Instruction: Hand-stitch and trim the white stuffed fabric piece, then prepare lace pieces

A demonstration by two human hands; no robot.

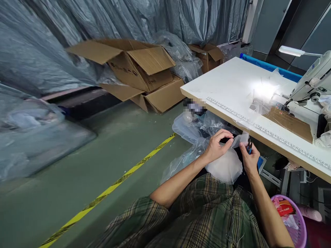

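Observation:
Between my two hands stretches a small piece of sheer white fabric, just off the front edge of the sewing table. My left hand pinches its left end between thumb and fingers. At the other end, my right hand grips the fabric with thumb and finger and also keeps a pair of blue thread snips in the palm, blades pointing up. A pile of sheer white fabric rests on my lap beneath both hands.
The white sewing table carries a sewing machine with a lit lamp. Cardboard boxes stand by the plastic-covered wall. A purple basket sits low on my right. Yellow tape crosses the floor at left.

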